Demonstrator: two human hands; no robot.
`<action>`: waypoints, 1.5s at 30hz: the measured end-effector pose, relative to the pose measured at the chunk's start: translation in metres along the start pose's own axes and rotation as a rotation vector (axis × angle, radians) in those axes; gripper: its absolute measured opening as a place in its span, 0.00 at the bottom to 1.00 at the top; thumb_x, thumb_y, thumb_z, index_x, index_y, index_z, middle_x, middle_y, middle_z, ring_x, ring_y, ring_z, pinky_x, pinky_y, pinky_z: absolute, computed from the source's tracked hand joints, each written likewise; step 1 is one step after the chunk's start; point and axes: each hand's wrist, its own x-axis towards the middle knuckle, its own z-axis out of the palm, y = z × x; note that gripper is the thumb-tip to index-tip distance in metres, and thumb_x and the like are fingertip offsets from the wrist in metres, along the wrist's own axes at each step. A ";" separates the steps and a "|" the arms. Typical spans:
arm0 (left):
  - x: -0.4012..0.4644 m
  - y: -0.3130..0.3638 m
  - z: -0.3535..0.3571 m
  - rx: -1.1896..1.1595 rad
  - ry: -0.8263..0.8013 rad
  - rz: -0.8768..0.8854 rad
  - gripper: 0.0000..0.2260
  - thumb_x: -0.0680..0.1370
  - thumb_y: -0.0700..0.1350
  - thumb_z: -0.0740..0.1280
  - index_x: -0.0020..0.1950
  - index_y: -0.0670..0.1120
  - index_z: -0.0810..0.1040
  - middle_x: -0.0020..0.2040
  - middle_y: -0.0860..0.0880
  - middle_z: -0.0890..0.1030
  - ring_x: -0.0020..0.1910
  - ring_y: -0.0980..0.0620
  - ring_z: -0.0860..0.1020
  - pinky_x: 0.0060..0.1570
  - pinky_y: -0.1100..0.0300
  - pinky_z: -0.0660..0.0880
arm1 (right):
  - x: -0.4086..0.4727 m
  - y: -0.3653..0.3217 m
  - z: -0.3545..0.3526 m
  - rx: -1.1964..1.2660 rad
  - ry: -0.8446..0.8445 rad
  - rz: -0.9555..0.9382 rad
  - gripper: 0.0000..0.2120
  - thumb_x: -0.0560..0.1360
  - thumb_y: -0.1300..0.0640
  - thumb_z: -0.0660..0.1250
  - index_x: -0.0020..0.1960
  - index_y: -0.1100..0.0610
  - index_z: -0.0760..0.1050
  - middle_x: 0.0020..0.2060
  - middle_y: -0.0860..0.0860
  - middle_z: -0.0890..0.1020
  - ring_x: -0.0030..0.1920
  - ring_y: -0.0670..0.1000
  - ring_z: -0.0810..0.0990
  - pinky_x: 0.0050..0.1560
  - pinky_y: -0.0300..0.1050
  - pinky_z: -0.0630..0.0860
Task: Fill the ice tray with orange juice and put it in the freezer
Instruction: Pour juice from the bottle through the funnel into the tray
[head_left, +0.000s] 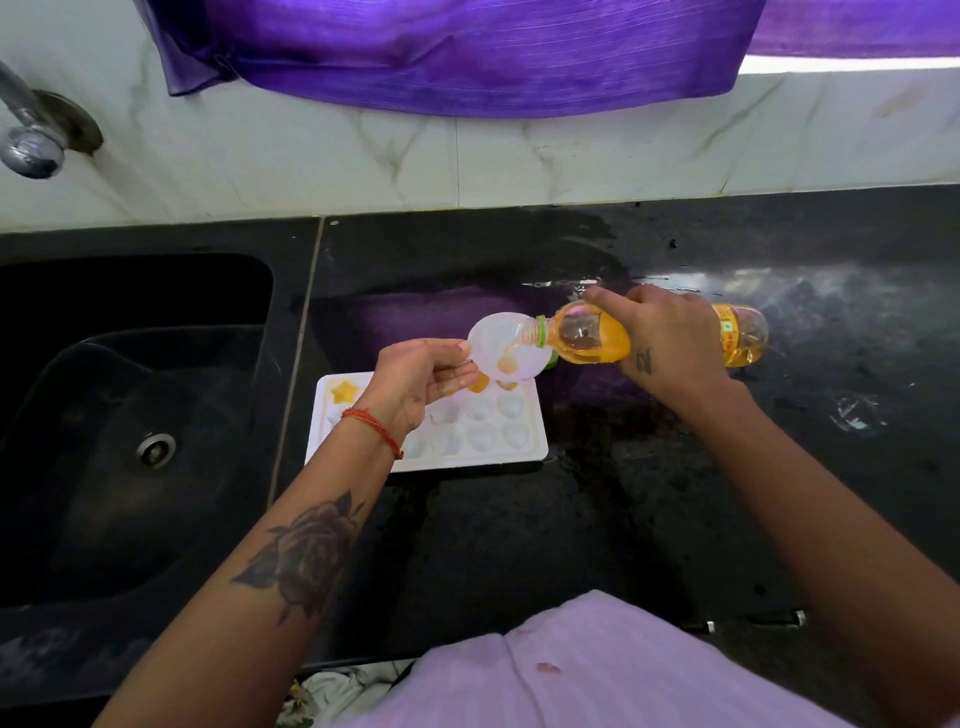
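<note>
A black sink (156, 395) sat at the far left, set into the dark surface (519, 519). Next to it lay the white ice tray (488, 457), flat on the surface, with a star cup (344, 391) in its far left corner already full of orange. Most of the other cups looked empty. The left hand (415, 379) held a small clear funnel (511, 345) over the tray, its grip pinching the rim. The right hand (660, 338) had its grip wrapped around the juice bottle (597, 338), tipped on its side so the mouth poured into the funnel. The tray looked light and a bit bendy. Once full it would likely slosh, so it should be held level by both short ends.
</note>
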 end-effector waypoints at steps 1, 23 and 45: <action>0.000 0.000 0.000 0.002 0.003 -0.001 0.02 0.72 0.34 0.70 0.44 0.38 0.82 0.33 0.43 0.84 0.33 0.50 0.84 0.30 0.64 0.78 | 0.000 0.000 0.000 0.002 -0.001 0.001 0.33 0.69 0.58 0.72 0.70 0.47 0.64 0.54 0.58 0.79 0.55 0.61 0.76 0.54 0.53 0.70; -0.048 0.012 -0.038 -0.217 0.119 0.079 0.03 0.73 0.34 0.68 0.45 0.37 0.80 0.33 0.45 0.84 0.33 0.52 0.84 0.32 0.65 0.79 | 0.012 -0.041 -0.033 0.305 -0.030 -0.068 0.40 0.61 0.51 0.78 0.69 0.41 0.64 0.49 0.54 0.80 0.50 0.60 0.79 0.45 0.48 0.73; -0.068 0.002 -0.153 -0.192 0.272 0.116 0.02 0.73 0.32 0.68 0.43 0.37 0.79 0.40 0.41 0.83 0.33 0.51 0.84 0.31 0.63 0.79 | 0.014 -0.164 -0.021 0.246 -0.062 -0.186 0.32 0.66 0.52 0.73 0.66 0.41 0.64 0.41 0.50 0.76 0.44 0.57 0.78 0.38 0.44 0.65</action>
